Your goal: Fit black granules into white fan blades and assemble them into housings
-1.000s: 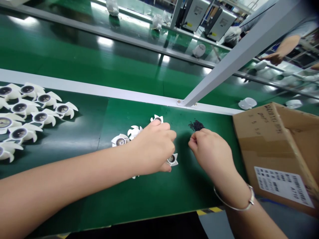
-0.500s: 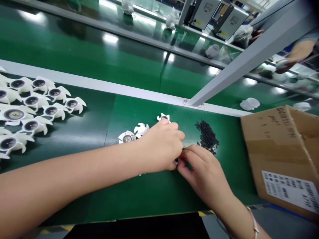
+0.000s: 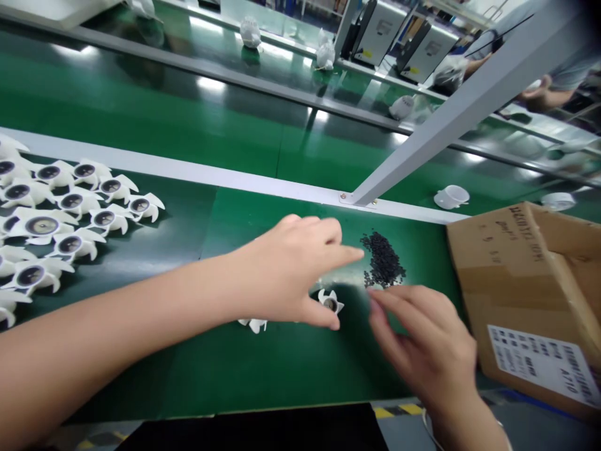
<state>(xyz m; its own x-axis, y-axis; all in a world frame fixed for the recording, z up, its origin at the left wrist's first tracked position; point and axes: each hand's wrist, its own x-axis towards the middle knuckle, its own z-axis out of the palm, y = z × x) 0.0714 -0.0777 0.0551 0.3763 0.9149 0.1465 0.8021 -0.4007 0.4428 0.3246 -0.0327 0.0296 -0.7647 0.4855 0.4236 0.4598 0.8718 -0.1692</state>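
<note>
My left hand [image 3: 288, 269] is open, fingers extended, pinching nothing. Its thumb tip is just beside a white plastic fan [image 3: 330, 304] lying on the green mat [image 3: 263, 213]. A second fan [image 3: 253, 325] shows just below that hand. My right hand [image 3: 422, 344] is slightly blurred, fingers loosely spread, with nothing visible in its grip; it is near a pile of black pellets [image 3: 384, 260]. Rows of fans [image 3: 70, 203] lie well left. A cardboard box [image 3: 511, 294] sits at right.
</note>
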